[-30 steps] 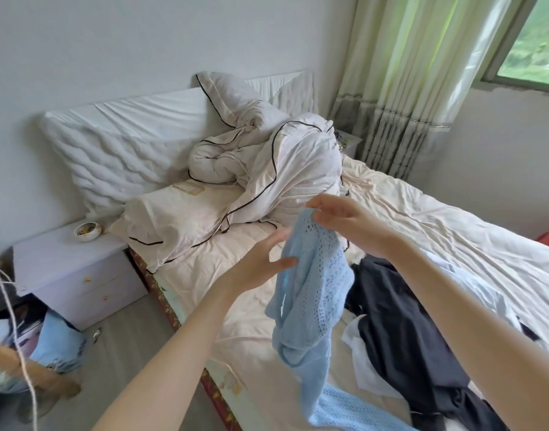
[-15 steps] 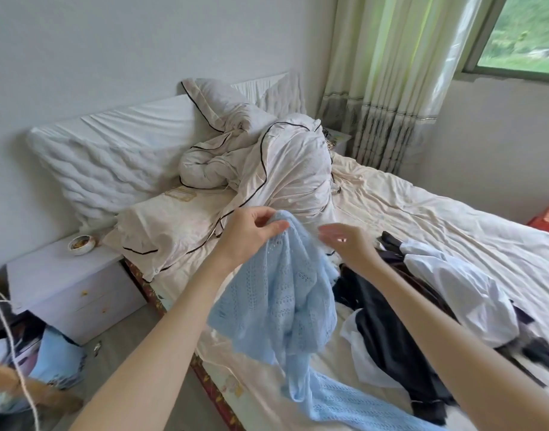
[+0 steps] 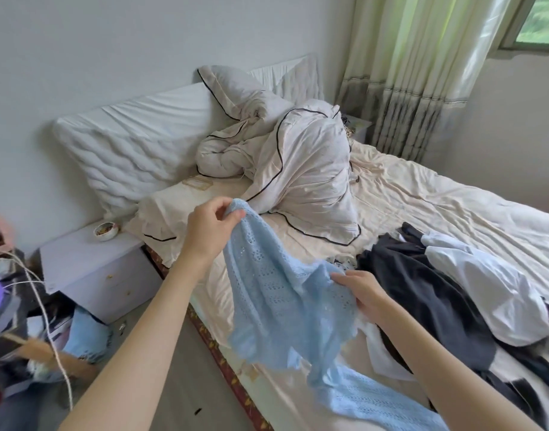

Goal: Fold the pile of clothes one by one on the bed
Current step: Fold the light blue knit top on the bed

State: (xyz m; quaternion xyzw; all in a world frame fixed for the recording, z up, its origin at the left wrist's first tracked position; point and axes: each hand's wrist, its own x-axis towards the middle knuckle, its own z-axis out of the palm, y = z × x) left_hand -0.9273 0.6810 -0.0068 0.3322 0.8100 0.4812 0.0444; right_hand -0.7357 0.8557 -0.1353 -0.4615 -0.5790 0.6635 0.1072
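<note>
- Left hand (image 3: 209,227), raised mid-frame, pinches the top edge of the blue knit top (image 3: 279,293).
- Right hand (image 3: 364,290), lower, grips its side.
- The lacy top hangs over the bed (image 3: 422,200) edge, bottom center.

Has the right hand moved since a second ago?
Yes. The right hand was up level with the bundled duvet; it has dropped toward the dark clothes and grips the blue knit lower down.

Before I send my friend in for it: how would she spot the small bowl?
Start at the bed and look to the pale bedside cabinet beside its pillow end, against the wall. The small bowl sits on the cabinet's top, near the pillow. It is the only dish there, white with brownish bits inside.
</note>
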